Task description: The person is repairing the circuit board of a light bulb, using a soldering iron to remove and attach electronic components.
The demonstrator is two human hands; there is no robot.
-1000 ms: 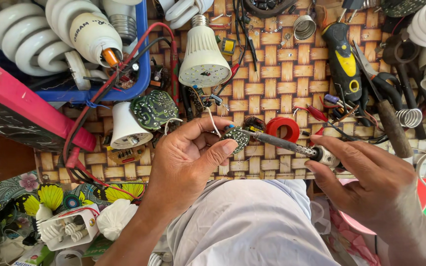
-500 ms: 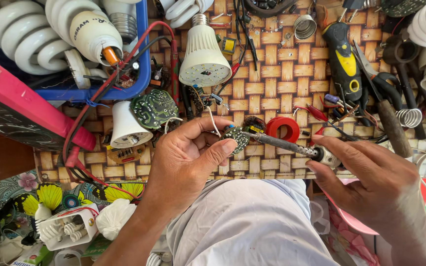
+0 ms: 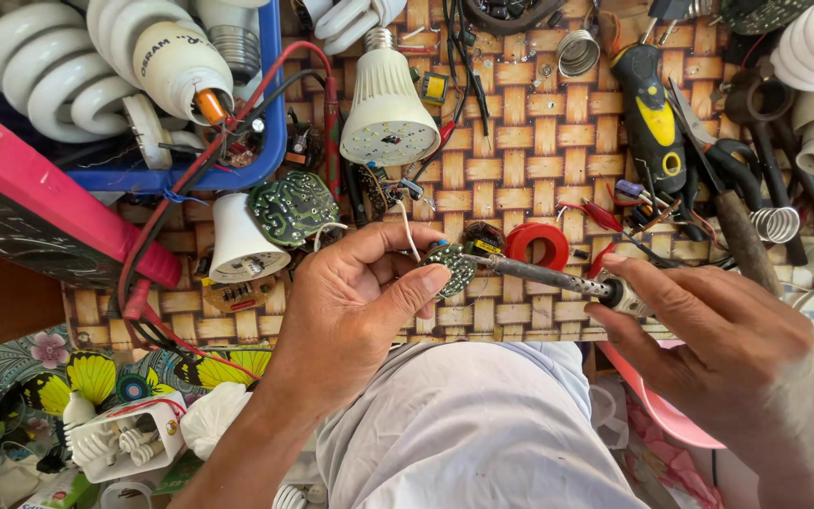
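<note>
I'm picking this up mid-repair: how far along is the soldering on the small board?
Done: the white LED bulb lies opened, cover off. In hand: left hand pinches the small round green circuit board; right hand sets the grey soldering iron tip against it. Left: board and bulb are not yet rejoined.

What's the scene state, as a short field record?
left hand: pinches small round circuit board between thumb and fingers
right hand: grips soldering iron, tip at the board
surface: woven mat
near board: red tape roll, white LED bulb, green circuit board
upper left: blue tray with spiral lamps
</note>
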